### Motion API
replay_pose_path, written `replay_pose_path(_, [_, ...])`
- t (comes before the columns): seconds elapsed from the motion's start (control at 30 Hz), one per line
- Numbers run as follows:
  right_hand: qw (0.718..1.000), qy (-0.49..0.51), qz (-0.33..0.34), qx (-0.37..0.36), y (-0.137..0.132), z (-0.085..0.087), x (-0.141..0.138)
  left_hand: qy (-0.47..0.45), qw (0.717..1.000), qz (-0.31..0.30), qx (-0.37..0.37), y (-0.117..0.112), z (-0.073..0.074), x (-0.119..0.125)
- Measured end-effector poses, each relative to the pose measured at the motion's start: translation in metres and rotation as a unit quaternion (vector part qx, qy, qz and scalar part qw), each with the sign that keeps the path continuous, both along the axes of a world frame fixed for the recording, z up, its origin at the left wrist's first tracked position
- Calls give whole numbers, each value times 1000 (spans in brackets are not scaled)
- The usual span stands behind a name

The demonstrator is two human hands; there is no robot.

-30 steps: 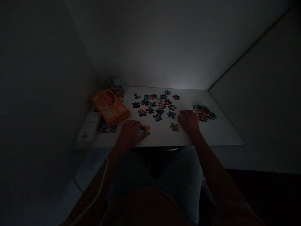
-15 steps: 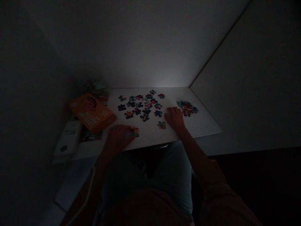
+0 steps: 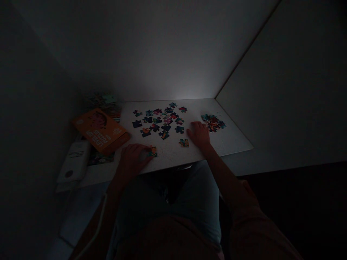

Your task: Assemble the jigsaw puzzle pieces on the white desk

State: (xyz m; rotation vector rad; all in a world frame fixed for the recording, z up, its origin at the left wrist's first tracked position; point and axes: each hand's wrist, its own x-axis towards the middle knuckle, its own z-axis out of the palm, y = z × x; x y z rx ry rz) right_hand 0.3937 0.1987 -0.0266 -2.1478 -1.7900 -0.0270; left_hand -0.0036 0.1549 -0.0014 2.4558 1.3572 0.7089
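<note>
My left hand (image 3: 133, 157) is at the table's front edge, its thumb and fingers closed on a jigsaw puzzle piece (image 3: 153, 152) with orange and green print. Flat on the table, my right hand (image 3: 200, 134) has its thumb apart from its fingers and holds nothing. A single puzzle piece (image 3: 183, 143) with yellowish print lies between the two hands. Beyond them, several loose puzzle pieces (image 3: 166, 128) are spread over the table's middle. A heap of puzzle pieces (image 3: 213, 123) lies just right of my right hand. The light is dim.
An orange puzzle box (image 3: 101, 130) lies at the left over printed sheets or pieces. In front of it sits a white device (image 3: 73, 162) with a cable. Behind the box is a dark cluttered pile (image 3: 104, 101). Walls border the white table (image 3: 230, 144) at the back and right.
The whole view has shifted slightly, so things appear a little further left. My left hand keeps its hold on the puzzle piece, and my right hand stays in place on the table.
</note>
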Motion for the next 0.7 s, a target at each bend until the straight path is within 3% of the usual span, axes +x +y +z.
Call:
replay_pose_path(0.2, [1000,9,6,17,0,-1,0,18,1000,2,-5,-2,6,1])
replay_pose_path(0.43, [1000,13,6,14,2,-5,4,19,1000,9,11,1,-2,0])
replay_pose_path(0.53, [999,45,3,2,15,-1,5,19,1000,-5,6,2,-1,-1])
replay_pose_path(0.7, [997,72,-14,-16,59,7,-8,17,1000,-8,-9,3,1,-2])
